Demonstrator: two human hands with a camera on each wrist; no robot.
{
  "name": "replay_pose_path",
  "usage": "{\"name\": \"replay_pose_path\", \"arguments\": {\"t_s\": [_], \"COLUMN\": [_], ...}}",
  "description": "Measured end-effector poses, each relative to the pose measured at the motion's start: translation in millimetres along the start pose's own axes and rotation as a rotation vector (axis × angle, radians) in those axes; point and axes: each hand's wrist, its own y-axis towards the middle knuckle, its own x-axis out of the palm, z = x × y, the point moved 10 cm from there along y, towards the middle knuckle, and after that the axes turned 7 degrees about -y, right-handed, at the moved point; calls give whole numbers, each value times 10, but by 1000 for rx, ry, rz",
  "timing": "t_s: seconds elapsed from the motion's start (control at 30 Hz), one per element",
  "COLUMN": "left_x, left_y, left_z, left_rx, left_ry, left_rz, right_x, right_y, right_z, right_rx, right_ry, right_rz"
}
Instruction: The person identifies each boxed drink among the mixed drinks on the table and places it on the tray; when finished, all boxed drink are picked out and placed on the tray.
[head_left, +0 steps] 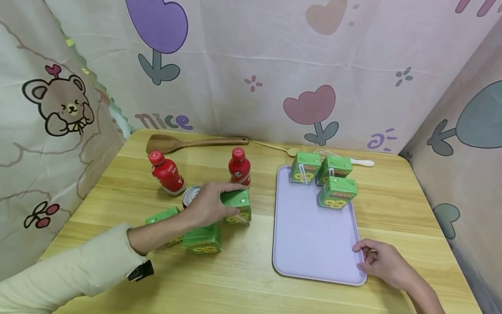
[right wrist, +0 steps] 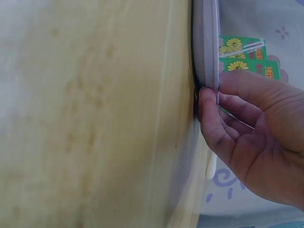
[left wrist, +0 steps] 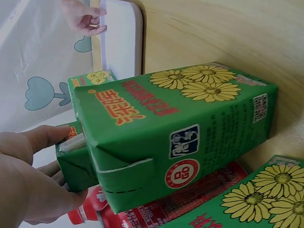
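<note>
My left hand grips a green juice box printed with yellow flowers, thumb on one side and fingers on the other. In the left wrist view that held box is partly hidden behind a nearer green box. Below my left forearm stand two more green boxes, one in front and one further left. My right hand pinches the right rim of a lilac tray; the right wrist view shows thumb and fingers on the tray's edge. Three green boxes stand at the tray's far end.
Two red bottles and a can stand near my left hand, the can partly covered. Along the back lie a wooden spatula, a slim wooden spoon and a white-handled whisk. Patterned curtains border the table.
</note>
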Motion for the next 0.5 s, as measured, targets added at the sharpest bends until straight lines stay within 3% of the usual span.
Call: {"name": "replay_pose_path", "arguments": {"t_s": [0.13, 0.37, 0.5], "left_x": [-14, -74, -67], "left_y": [21, 108, 182], "left_z": [33, 185, 255], "left_rx": [-17, 59, 50], "left_ry": [-6, 13, 23], "left_rz": [-3, 7, -1], "right_x": [-1, -2, 1], "right_y": [-8, -9, -13], "right_z": [-3, -16, -8], "right_rx": [2, -7, 0], "right_ry": [2, 13, 16], "right_rz": [-5, -5, -8]}}
